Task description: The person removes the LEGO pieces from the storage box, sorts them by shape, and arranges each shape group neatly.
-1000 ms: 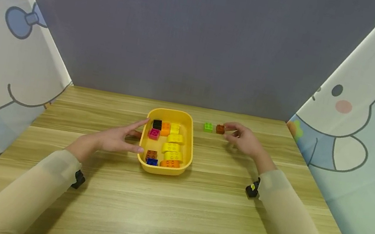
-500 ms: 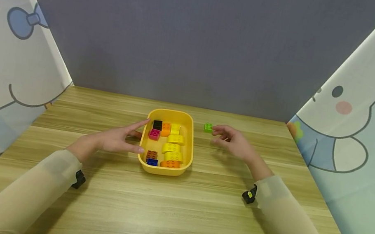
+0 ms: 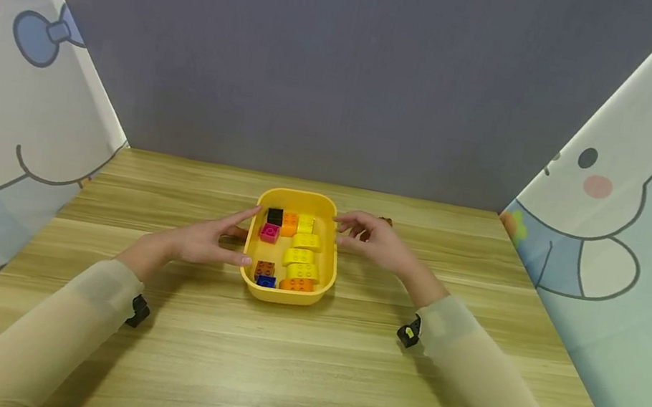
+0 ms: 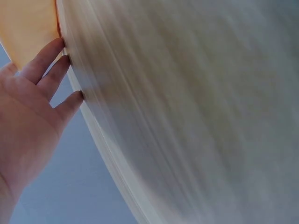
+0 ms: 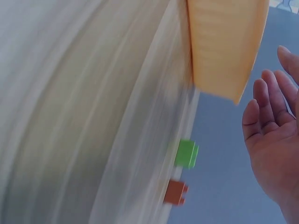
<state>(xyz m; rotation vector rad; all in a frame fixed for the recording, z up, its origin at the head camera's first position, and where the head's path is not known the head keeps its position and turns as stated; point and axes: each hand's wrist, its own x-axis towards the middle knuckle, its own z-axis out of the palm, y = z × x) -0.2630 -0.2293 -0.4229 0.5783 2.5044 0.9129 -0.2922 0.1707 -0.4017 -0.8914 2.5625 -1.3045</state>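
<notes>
A yellow plastic bin (image 3: pixel 283 298) holding toy building bricks stands on the table in the head view. My left hand (image 3: pixel 204 242) rests spread against its left side, index fingertip and thumb at the rim. On the other side, my right hand (image 3: pixel 381 244) has its fingertips right at the right rim, fingers lightly bent. The right wrist view shows this palm with nothing in it. A green brick (image 5: pixel 187 153) and a brown brick (image 5: pixel 174 192) sit on the table below that hand. In the head view the green one is hidden behind the hand.
Inside the bin lie a black brick (image 3: pixel 274 215), a pink brick (image 3: pixel 270 232), a blue brick (image 3: pixel 266 282), another brown brick (image 3: pixel 265 268), and several yellow and orange ones. A grey panel (image 3: pixel 335 74) backs the wooden table (image 3: pixel 282 378), with cartoon-printed sheets on both sides.
My right hand has moved left, from beside the brown brick past the green one to the bin's right rim. My left hand and the bin have stayed in place.
</notes>
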